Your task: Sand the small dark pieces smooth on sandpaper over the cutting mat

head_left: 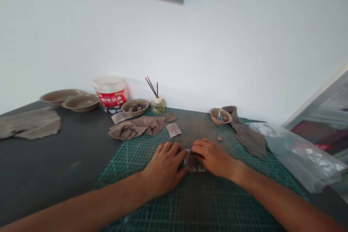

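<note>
A small greyish-brown piece of cloth (193,164) lies on the green cutting mat (168,210), between my two hands. My left hand (165,166) is at the cloth's left edge, its fingers curled and the thumb and a fingertip on the fabric. From the right, my right hand (213,157) has its fingers bent together on the cloth's upper right part. Behind them a pale square of cloth (173,130) lies flat on the mat, and a small pinkish piece (219,139) rests to its right. What is under the fingertips is hidden.
Behind stand a bowl of small dark pieces (135,107), a white tub (110,92), a reed diffuser (158,105) and another small bowl (220,116). Crumpled brown cloth (137,127) lies left, grey cloth (251,137) and a clear plastic bag (301,156) right. Two bowls (81,103) stand far left.
</note>
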`<state>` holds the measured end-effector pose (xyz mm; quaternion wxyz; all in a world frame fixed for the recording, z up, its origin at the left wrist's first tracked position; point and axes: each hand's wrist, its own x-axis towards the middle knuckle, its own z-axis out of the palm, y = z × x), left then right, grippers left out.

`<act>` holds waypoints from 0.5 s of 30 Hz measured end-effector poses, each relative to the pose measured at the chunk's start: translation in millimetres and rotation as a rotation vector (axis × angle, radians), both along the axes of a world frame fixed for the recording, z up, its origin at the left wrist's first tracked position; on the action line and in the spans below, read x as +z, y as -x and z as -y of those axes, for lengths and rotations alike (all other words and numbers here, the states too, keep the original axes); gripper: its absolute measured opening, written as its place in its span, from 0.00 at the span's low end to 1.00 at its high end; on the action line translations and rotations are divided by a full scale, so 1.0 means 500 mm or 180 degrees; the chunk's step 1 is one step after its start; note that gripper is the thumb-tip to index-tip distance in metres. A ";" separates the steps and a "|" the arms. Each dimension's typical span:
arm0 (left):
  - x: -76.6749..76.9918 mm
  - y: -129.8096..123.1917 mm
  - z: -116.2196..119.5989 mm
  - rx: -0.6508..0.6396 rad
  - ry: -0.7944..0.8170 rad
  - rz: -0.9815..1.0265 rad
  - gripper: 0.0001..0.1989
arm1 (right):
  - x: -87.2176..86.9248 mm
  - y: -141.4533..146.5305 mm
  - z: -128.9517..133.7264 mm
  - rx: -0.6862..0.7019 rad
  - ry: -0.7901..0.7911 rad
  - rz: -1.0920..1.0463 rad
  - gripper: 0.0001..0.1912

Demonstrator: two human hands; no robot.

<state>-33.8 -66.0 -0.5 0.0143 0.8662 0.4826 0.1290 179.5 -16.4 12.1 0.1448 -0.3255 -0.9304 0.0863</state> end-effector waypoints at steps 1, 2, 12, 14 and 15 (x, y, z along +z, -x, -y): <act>0.001 -0.001 -0.017 0.0007 -0.0022 0.0001 0.17 | 0.002 0.000 -0.016 -0.0032 -0.0007 0.0008 0.04; 0.001 -0.002 -0.033 0.0006 -0.0041 0.0006 0.17 | 0.005 0.000 -0.030 -0.0061 -0.0018 0.0013 0.04; 0.001 0.023 -0.085 -0.0171 0.0324 0.0400 0.15 | 0.015 -0.002 -0.047 0.0187 0.0414 0.0064 0.07; 0.000 0.023 -0.084 -0.0138 0.0368 0.0441 0.15 | 0.009 0.001 -0.042 0.0123 0.0366 -0.0006 0.06; -0.002 0.022 -0.084 -0.0116 0.0383 0.0471 0.15 | 0.005 0.002 -0.040 0.0065 0.0335 -0.0056 0.06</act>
